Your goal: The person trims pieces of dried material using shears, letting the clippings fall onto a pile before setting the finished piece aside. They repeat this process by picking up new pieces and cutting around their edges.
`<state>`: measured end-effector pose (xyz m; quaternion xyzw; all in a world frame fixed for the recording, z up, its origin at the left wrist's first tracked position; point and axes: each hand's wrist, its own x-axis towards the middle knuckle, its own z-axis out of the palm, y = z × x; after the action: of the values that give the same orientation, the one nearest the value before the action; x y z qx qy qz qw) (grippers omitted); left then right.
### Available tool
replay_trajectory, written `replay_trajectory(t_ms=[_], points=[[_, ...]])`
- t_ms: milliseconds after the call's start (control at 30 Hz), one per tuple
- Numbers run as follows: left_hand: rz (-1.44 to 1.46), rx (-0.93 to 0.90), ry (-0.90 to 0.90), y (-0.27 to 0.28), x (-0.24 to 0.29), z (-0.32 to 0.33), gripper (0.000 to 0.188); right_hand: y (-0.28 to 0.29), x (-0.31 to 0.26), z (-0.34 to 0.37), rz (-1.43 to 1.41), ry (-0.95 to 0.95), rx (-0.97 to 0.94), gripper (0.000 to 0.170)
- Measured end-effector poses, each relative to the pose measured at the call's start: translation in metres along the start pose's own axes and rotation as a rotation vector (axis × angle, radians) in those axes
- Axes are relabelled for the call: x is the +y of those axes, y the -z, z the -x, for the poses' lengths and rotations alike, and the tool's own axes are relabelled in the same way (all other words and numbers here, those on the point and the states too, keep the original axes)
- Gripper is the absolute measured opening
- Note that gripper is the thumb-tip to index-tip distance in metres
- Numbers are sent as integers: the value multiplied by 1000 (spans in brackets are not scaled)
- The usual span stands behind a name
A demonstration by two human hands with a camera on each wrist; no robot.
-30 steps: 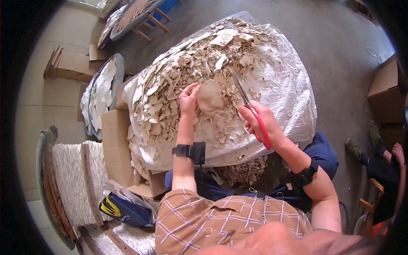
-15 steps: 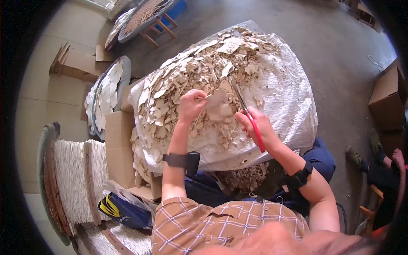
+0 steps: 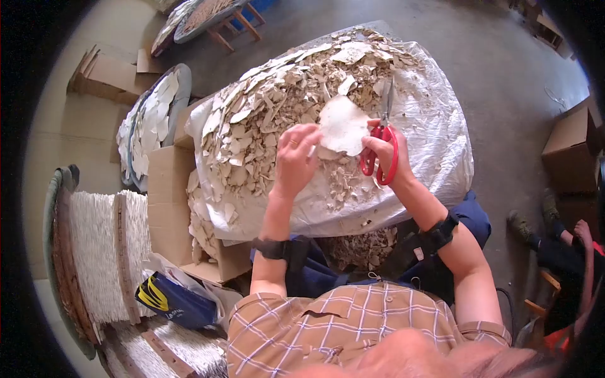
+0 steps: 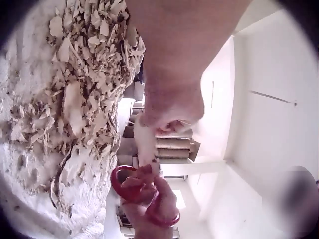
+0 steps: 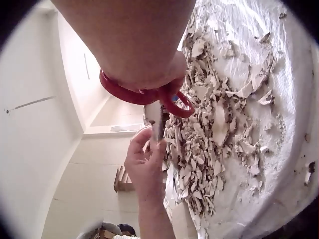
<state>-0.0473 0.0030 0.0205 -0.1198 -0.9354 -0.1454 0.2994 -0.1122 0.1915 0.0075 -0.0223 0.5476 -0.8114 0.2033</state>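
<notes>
A thin, pale flat piece [image 3: 343,126] with an irregular rounded outline is held up over the heap between both hands. My left hand [image 3: 297,157] has its curled fingertips at the piece's left edge. Red-handled scissors [image 3: 386,148] are in my right hand [image 3: 396,151], their metal blades pointing away from me. That hand's thumb and forefinger also meet the right edge of the piece. In the left wrist view, the piece [image 4: 144,142] appears edge-on between the hands. Below lies a heap of dry, pale flakes and scraps [image 3: 252,132] on a white plastic sheet [image 3: 435,120].
Cardboard boxes [image 3: 170,208] stand left of the heap, and another box [image 3: 570,142] is at the right. Round trays of pale pieces [image 3: 154,120] lean farther left. Beside me are stacked white sheets [image 3: 94,252] and a blue bag [image 3: 176,302]. Another person's legs [image 3: 535,233] show at right.
The pale piece has risen from the heap and now faces up between the hands. My right hand has turned the scissors more upright and come to the piece's right edge.
</notes>
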Motion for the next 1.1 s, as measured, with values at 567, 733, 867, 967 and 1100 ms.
replay_trajectory(t_ms=[567,733,867,967,1100], points=[[1588,492,1209,5,-23,14,20,-12,9,6,404,75,-260,30],[1636,606,1269,4,-22,12,24,-13,20,18,872,221,-282,39],[1744,594,1194,2,-21,15,20,-17,20,23,992,388,-297,40],[1691,583,1228,1,-18,16,20,-18,18,24,1013,409,-299,37],[1661,618,1251,-2,-17,15,20,-19,18,26,1051,475,-288,34]])
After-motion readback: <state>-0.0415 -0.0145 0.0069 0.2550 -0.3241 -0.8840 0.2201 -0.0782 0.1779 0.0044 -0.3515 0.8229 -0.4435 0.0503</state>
